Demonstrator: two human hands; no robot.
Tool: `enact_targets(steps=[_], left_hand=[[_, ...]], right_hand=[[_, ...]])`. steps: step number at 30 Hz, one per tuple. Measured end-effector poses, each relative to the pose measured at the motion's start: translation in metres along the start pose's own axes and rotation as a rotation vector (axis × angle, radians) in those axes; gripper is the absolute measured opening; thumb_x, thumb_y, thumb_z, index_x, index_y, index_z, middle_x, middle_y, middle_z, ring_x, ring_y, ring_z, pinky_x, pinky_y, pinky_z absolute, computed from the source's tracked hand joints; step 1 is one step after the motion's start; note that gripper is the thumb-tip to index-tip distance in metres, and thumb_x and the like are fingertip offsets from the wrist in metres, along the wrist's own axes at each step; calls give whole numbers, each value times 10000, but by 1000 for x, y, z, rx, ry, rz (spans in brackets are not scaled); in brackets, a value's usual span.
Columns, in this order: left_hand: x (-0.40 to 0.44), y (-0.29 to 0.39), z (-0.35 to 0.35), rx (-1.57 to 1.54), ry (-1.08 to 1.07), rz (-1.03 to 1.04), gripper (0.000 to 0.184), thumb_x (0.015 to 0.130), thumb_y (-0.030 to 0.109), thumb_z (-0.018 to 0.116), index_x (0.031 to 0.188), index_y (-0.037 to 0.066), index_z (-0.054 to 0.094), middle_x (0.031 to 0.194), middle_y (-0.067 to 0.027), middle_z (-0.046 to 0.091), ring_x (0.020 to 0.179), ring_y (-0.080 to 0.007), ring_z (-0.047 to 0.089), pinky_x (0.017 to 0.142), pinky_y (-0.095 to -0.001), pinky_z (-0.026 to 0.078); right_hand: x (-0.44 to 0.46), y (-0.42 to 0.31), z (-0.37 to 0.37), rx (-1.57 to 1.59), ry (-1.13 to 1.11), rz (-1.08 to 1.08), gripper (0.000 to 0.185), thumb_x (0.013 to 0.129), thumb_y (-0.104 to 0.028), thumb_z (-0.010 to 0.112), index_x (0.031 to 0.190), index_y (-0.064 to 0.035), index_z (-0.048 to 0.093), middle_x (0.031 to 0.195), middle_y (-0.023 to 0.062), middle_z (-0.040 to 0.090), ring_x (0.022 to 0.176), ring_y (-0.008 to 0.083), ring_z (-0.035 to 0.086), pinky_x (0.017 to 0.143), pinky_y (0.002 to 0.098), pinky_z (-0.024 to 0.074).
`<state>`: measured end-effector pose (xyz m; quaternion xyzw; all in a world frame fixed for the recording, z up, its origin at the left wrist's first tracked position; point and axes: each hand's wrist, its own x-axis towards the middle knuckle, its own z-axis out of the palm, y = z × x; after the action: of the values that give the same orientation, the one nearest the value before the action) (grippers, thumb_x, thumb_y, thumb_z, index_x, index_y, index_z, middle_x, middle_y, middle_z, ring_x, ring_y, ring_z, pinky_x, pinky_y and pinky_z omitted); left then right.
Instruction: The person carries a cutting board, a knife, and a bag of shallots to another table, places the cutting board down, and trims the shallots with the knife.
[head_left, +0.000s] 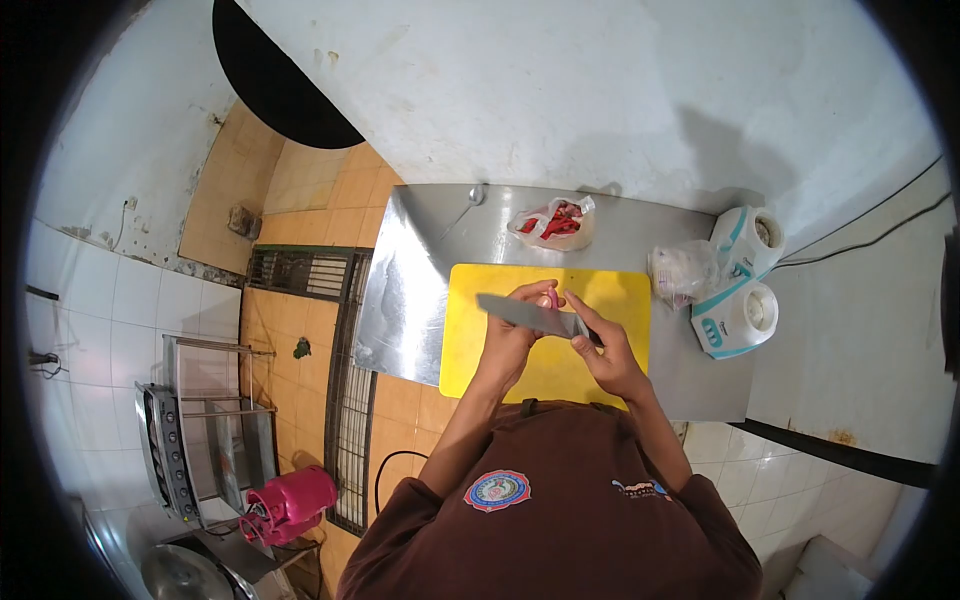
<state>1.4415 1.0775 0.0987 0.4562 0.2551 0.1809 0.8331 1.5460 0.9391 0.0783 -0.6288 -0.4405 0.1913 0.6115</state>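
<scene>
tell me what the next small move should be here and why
Probably lower the small pink piece onto the yellow board: the left hand's fingers pinch it above the board, close to the knife in the right hand, and the board would likely support it better.

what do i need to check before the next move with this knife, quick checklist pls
1. Right hand has the knife by its handle: ok.
2. Left hand has the small pink piece: ok, it is at the fingers.
3. Pink piece down on the yellow board: not ok, it is held up in the hand.
4. Left fingers safely away from the blade: cannot tell; the blade crosses in front of that hand, and the gap does not show.
5. Bag of red food off the board: ok, it sits on the metal table past the far edge.
</scene>
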Motion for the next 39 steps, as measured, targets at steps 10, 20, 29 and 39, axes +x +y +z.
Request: enact_targets(steps=[10,20,29,39], left_hand=[[1,-4,-3,57,13,16,334,990,148,642,1268,-32,598,1183,-99,667,1075,-153,636,948,-288,514],[2,0,1,53,18,2,344,991,167,641,1277,-18,595,1099,-58,661,980,-114,628,824,-238,511],[4,-4,4,28,44,-19,317,996,154,633,1269,-2,599,1123,-55,655,1030,-127,625,862,-251,518],[4,-10,0,-19,26,-4,318,987,146,644,1260,-9,598,1149,-75,656,1032,-152,644,885,-281,543]], right_hand=[[-1,0,-6,-155,-40,-5,485,969,-355,618,1404,-141,582,1122,138,721,742,246,631,664,336,498],[-1,4,-8,-103,-66,-48,431,962,-261,618,1375,-140,610,1066,140,718,821,263,669,716,343,519],[1,5,-9,-133,-40,-47,439,961,-282,619,1374,-131,613,766,87,596,664,230,561,631,337,453],[4,1,-7,-147,-16,-55,417,939,-251,651,1338,-132,645,743,102,578,639,233,540,639,337,448]])
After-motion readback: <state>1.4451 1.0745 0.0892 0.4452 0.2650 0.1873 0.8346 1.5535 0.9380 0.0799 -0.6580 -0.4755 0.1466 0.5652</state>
